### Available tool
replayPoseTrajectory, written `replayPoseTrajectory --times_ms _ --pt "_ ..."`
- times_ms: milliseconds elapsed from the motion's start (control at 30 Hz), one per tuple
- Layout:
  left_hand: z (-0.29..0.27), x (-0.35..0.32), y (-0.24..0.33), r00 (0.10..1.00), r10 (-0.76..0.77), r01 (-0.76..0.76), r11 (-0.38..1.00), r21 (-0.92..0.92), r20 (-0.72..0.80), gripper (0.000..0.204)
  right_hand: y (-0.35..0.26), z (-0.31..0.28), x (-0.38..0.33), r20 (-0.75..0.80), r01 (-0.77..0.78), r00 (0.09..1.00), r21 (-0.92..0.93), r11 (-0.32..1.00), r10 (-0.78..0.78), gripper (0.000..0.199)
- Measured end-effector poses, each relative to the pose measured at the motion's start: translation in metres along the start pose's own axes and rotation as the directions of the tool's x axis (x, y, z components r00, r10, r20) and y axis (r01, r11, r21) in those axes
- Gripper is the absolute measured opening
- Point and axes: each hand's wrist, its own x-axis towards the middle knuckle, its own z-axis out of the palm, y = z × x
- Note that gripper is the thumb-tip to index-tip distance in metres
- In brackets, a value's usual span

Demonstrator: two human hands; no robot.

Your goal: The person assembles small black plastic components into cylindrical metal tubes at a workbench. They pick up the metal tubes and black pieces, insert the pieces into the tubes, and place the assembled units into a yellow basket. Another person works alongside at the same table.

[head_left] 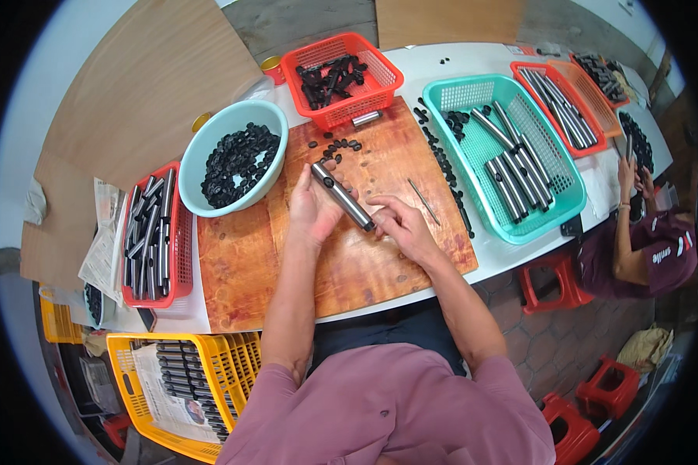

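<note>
Silver tube, held by left hand, ends at right fingers.

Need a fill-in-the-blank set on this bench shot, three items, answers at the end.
1. The person's left hand holds ____ (a number) shiny silver metal cylinder, with the right hand at its lower end.
2. The thin grey metal rod lies on the brown wooden board, nearer the person's ____ hand.
3. The round light-blue plastic basin of small black parts stands to the person's ____ of the rectangular green plastic basket.

Missing words: one; right; left.
</note>
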Motion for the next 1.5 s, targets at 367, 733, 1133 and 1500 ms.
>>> replayPoseTrajectory --times_ms 367,733,1133,1500 --pt "-0.021 0.012 -0.009 0.982 -0.012 0.037 0.991 -0.132 0.189 0.054 -0.016 0.010 0.000 0.045 -0.076 0.995 -0.292 0.953 0.093 0.048" --pt "-0.037 0.017 -0.010 0.993 0.074 -0.054 0.978 -0.200 0.095 0.038 -0.009 0.010 0.001 0.069 -0.063 0.995 -0.184 0.981 0.077 0.057" --pt "-0.024 0.003 0.004 0.931 0.182 -0.173 0.983 -0.058 0.315 0.051 -0.005 0.009 0.001 0.074 -0.095 0.992 -0.154 0.983 0.107 0.052" --pt "-0.028 0.007 0.010 0.952 0.203 -0.191 0.979 -0.075 0.230 0.045 -0.015 0.014 0.037 -0.101 -0.194 0.979 -0.211 0.958 0.176 0.020"
